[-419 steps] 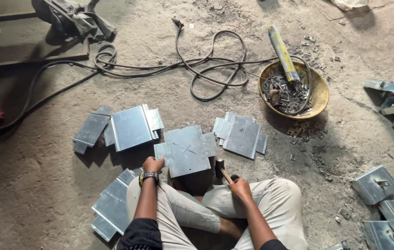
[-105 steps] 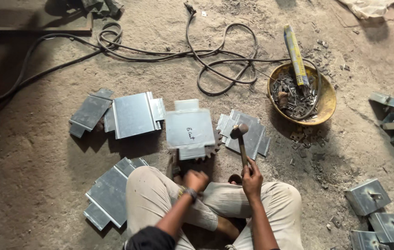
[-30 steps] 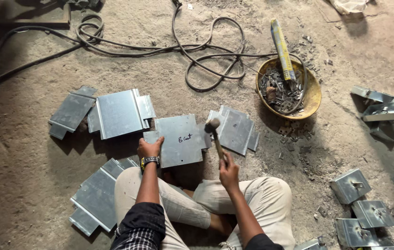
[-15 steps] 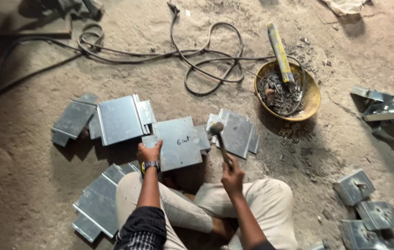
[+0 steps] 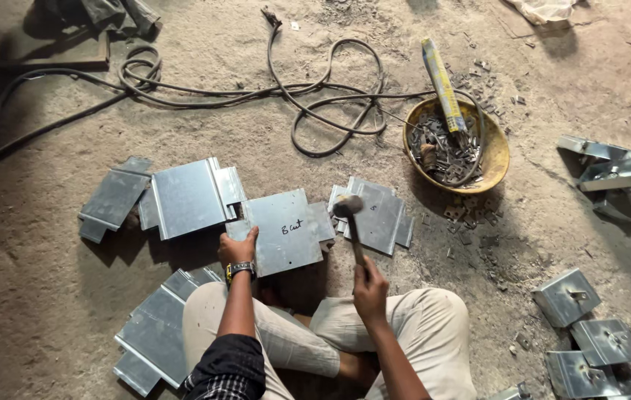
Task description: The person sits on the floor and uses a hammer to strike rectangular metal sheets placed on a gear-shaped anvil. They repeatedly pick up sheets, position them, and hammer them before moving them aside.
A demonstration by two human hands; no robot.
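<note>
Sheet-metal plate (image 5: 282, 233): 1 under left hand (image 5: 238, 250); 1 hammer (image 5: 350, 222) in right hand (image 5: 369, 290).

yellow bowl (image 5: 497, 152) of scrap | black cables (image 5: 315, 96) | folded brackets (image 5: 589, 326)

**Dusty workshop floor, strewn with metal and cable**

The ground is bare, gritty concrete (image 5: 49, 296), grey-brown and scuffed. Ahead of the hands, black cables (image 5: 315, 96) loop across the dust. Ahead and to the right, a yellow bowl (image 5: 495, 152) holds metal scraps, with bits scattered beside it. Folded metal boxes (image 5: 589, 326) lie well to the right. Far ahead on the left sits a dark slab (image 5: 27, 44). Light is soft and even.
</note>
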